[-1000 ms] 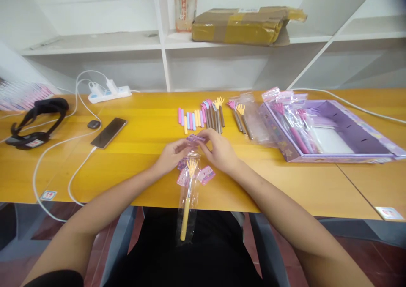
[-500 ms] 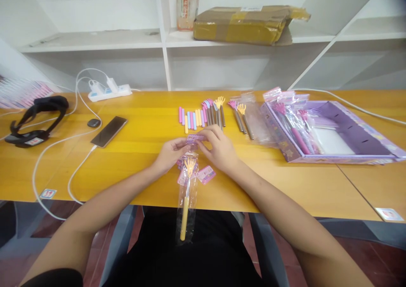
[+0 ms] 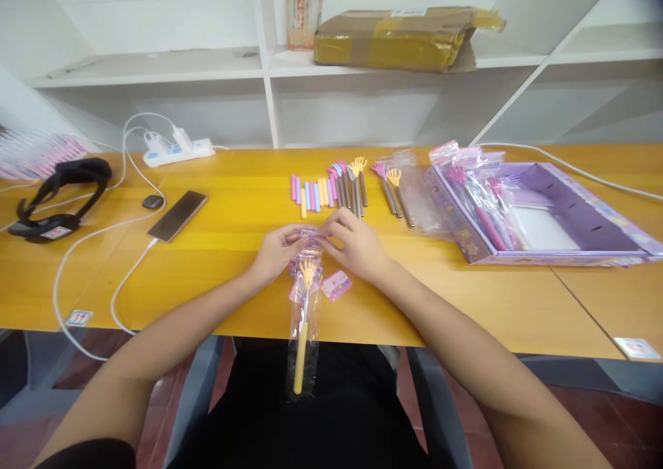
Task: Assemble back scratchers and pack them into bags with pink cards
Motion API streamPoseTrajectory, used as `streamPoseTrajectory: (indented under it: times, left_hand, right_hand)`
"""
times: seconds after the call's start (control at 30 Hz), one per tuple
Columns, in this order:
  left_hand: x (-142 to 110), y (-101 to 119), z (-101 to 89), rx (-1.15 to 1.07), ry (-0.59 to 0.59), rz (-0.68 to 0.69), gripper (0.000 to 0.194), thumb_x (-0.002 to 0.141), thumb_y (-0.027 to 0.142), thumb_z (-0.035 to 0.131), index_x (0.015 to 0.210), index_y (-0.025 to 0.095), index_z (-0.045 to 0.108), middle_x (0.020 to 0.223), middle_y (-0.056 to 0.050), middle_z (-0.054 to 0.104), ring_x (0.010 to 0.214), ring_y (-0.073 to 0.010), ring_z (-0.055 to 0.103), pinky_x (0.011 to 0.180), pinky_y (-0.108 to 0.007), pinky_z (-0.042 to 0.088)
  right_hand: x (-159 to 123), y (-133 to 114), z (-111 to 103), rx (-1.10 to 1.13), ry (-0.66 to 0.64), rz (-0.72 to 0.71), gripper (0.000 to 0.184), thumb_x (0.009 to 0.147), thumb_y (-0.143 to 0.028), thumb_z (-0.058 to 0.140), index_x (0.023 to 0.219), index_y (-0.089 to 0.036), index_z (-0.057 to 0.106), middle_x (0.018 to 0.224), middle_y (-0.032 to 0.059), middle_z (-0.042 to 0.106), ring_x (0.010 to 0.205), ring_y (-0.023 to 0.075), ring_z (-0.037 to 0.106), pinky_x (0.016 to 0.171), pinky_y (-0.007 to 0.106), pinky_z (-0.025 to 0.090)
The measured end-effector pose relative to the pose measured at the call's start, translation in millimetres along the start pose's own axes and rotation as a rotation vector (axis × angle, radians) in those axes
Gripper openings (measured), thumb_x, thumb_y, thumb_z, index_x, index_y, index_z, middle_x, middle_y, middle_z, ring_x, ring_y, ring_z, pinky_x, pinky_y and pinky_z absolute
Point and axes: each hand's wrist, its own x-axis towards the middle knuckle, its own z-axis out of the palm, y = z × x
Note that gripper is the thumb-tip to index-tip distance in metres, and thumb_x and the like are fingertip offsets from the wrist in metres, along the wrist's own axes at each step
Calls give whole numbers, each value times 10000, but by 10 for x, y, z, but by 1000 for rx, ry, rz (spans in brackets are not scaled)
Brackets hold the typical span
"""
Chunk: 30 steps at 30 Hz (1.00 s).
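Pink-and-purple, the card (image 3: pixel 307 233) is pinched between the fingertips of the left hand (image 3: pixel 282 250) and the right hand (image 3: pixel 352 244); each grip is closed on it at the top of the clear bag (image 3: pixel 303 365). Inside the bag, the yellow scratcher (image 3: pixel 301 348) hangs past the desk (image 3: pixel 243 213) edge, its claw end nearest the hands. Loose cards, one (image 3: pixel 337 285) set apart on the right, lie around the bag's upper part. Beyond the hands are coloured sleeves (image 3: pixel 312 196) in a row and bare scratchers (image 3: pixel 352 189); farther right, a purple box (image 3: pixel 590 224) holds bagged ones.
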Motion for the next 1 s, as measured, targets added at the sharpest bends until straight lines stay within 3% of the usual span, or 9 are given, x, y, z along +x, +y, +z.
streamPoseTrajectory:
  times: [0.17, 0.3, 0.53, 0.67, 0.73, 0.87, 0.93, 1.0]
  left_hand:
    - [-1, 46, -36, 1, -22, 27, 479, 900, 400, 823, 1295, 170, 680, 1143, -116, 799, 1048, -237, 767, 943, -365, 601]
    - [6, 54, -30, 51, -68, 92, 521, 923, 346, 793, 1382, 200, 594, 1163, -108, 785, 1084, -230, 759, 989, -379, 594]
    - [-83, 185, 32, 269, -15, 212, 424, 963, 324, 715, 1380, 280, 646, 1335, -92, 697, 1105, -226, 738, 975, -374, 615]
    - [-112, 309, 16, 583, -64, 311, 282, 983, 302, 675, 1255, 259, 739, 1325, -104, 677, 1208, -244, 673, 971, -357, 611]
    - [-106, 320, 7, 631, -81, 308, 264, 993, 301, 654, 1238, 236, 729, 1291, -115, 666, 1161, -229, 678, 908, -334, 625]
    - [-95, 256, 11, 640, -115, 276, 141, 975, 316, 667, 996, 190, 725, 1223, -115, 650, 1107, -224, 680, 861, -328, 630]
    - [-96, 228, 16, 583, -108, 240, 146, 968, 308, 674, 1053, 195, 712, 1202, -108, 661, 1055, -213, 696, 840, -323, 630]
    - [-98, 227, 17, 525, -89, 202, 275, 972, 301, 669, 1235, 219, 679, 1226, -105, 670, 990, -192, 709, 794, -298, 627]
  right_hand:
    - [19, -14, 11, 282, 42, 162, 180, 1057, -285, 596, 1220, -236, 653, 1111, 80, 676, 939, 202, 676, 819, 367, 573]
    - [38, 10, 51, 452, 59, 310, 123, 1036, -297, 609, 1003, -214, 693, 927, 38, 686, 833, 177, 681, 763, 332, 568]
    - [53, -12, 49, 485, 82, 391, 152, 1001, -322, 639, 934, -197, 695, 877, 34, 689, 794, 170, 672, 719, 313, 542]
    - [54, -22, 38, 472, 85, 383, 168, 1004, -340, 642, 946, -197, 705, 889, 40, 693, 801, 171, 667, 733, 317, 547]
    - [54, -25, 38, 452, 73, 366, 173, 1010, -343, 640, 957, -197, 717, 889, 42, 690, 804, 173, 667, 738, 320, 548]
    - [53, -10, 34, 417, 94, 363, 185, 1017, -344, 631, 940, -196, 711, 885, 45, 686, 802, 173, 660, 734, 316, 546]
    - [53, 9, 24, 403, 119, 374, 191, 1017, -347, 632, 929, -195, 706, 891, 46, 687, 800, 170, 652, 739, 315, 544]
    - [53, 27, 13, 403, 125, 374, 189, 1018, -345, 632, 936, -193, 708, 892, 44, 684, 801, 168, 653, 742, 314, 541]
